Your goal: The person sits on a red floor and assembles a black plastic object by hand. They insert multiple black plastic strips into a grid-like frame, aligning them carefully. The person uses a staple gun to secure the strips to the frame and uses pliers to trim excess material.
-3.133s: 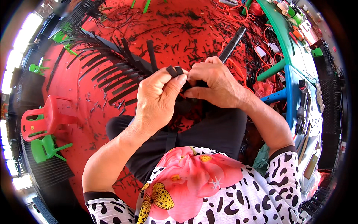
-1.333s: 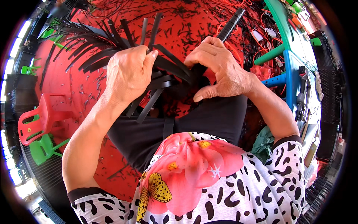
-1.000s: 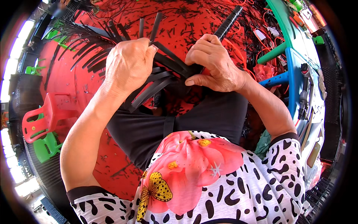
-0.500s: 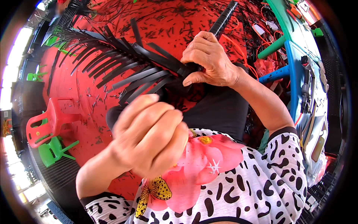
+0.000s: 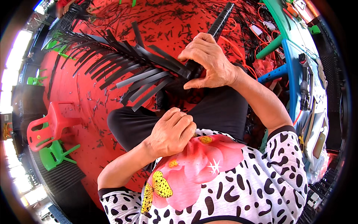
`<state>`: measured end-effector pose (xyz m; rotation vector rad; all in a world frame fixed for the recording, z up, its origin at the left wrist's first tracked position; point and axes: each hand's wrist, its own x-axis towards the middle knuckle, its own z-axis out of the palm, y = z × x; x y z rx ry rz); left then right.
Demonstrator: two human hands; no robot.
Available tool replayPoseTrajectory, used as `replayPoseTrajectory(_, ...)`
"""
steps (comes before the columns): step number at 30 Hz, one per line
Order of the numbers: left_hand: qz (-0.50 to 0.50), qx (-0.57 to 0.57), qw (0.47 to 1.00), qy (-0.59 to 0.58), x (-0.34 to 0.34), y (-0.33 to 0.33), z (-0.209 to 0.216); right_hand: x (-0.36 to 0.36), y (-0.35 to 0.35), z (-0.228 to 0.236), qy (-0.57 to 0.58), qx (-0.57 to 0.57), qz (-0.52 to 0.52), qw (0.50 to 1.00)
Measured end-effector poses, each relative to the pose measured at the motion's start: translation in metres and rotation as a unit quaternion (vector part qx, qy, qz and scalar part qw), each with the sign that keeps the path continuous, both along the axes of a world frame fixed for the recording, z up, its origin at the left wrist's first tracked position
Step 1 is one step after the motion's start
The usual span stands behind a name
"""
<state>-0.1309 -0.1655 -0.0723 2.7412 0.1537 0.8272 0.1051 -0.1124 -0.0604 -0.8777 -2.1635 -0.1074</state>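
A long black frond of plastic-looking strips (image 5: 147,79) slants across above my lap, its strips fanning toward the upper left. Its glossy wrapped stem (image 5: 220,23) points to the upper right. My right hand (image 5: 212,61) is curled around the stem just above where the widest strips begin, thumb on the near side and a little apart from the fingers. Close to my chest, below the frond and apart from it, my left hand (image 5: 171,132) is closed in a fist. Whatever its fingers hold, if anything, is hidden.
Black scraps litter the red floor (image 5: 87,93). A red plastic chair (image 5: 56,127) and a green one (image 5: 56,156) stand at the left. To the right is a blue table (image 5: 292,71) bearing a black tool (image 5: 304,84). Another person's hand (image 5: 66,7) shows at the upper left.
My left fist has come down toward my chest, away from the camera. My right hand stays on the stem, its thumb slightly lower; the frond has shifted very little.
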Motion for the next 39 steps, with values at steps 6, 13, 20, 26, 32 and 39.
replayPoseTrajectory(6,-0.002,0.013,1.0,-0.01,0.001,0.004,0.005,-0.001,0.002,-0.003,0.011,0.01,0.001,1.0)
replayPoseTrajectory(13,-0.046,0.066,0.995,-0.056,0.02,0.014,0.028,0.001,0.001,0.0,0.017,0.012,0.02,1.0)
replayPoseTrajectory(20,0.032,0.142,0.982,-0.121,0.039,0.071,0.047,0.004,0.006,0.007,-0.006,-0.026,0.031,0.999)
replayPoseTrajectory(26,0.088,0.07,0.994,0.015,0.032,0.083,0.051,0.01,0.002,0.018,0.019,-0.118,0.044,0.992)
replayPoseTrajectory(32,0.091,0.147,0.984,0.033,0.035,0.085,0.041,0.048,0.01,0.001,-0.017,0.019,-0.013,1.0)
replayPoseTrajectory(39,0.115,0.172,0.978,0.017,0.04,0.087,0.035,0.046,0.013,-0.002,0.004,-0.005,-0.006,1.0)
